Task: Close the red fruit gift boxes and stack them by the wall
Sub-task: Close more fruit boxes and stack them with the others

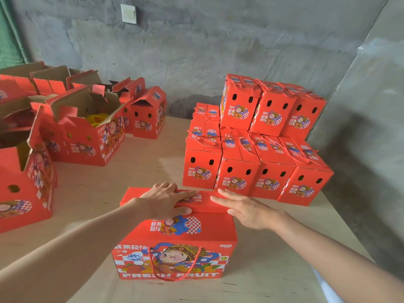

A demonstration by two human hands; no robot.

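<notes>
both hands flat, fingers straight — left hand [166, 199] and right hand [247, 209] press the far flap [203, 202] of the centre box [175, 243]; closed stack [258, 141] at right.

Soft, even daylight, moderately bright; red cardboard reads matte and saturated. The stacked boxes [258, 171] throw a broad dim shadow onto the right-hand wall [360, 145] — the forearms [87, 232] leave only faint ones on the bench [91, 193]. Wide-angle lens bows the frame edges; the open box [21, 193] at far left looks stretched and slightly soft.
</notes>
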